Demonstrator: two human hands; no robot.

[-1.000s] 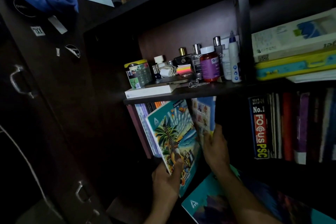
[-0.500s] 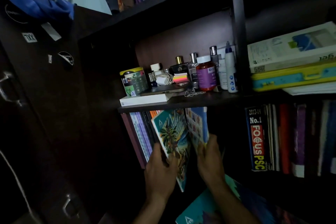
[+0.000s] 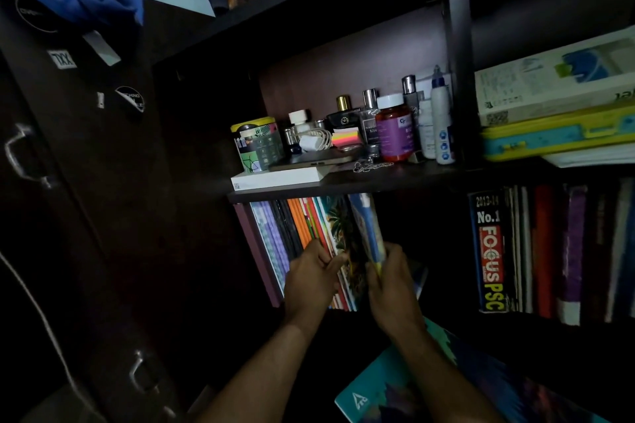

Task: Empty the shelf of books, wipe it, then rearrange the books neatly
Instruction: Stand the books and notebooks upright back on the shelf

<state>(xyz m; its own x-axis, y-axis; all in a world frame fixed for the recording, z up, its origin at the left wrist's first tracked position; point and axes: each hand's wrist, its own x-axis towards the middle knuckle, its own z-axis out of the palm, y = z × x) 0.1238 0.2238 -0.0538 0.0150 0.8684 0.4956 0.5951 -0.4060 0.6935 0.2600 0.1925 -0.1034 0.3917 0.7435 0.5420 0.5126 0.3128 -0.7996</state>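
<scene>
Risk of slipping: thin palm-tree-cover notebook (image 3: 343,233) and blue-spined notebook (image 3: 369,230), upright at right end of row on lower shelf (image 3: 446,316), beside empty gap. Left hand (image 3: 311,280) pinching palm-tree cover; right hand (image 3: 391,288) seemingly clenched round blue spine, fingers (image 3: 395,251) touching.

Dark open gap is sitting right of the right hand (image 3: 391,288). Upright notebooks (image 3: 309,233) are crowding its left, and the shelf board (image 3: 343,187) is hanging low overhead.
</scene>
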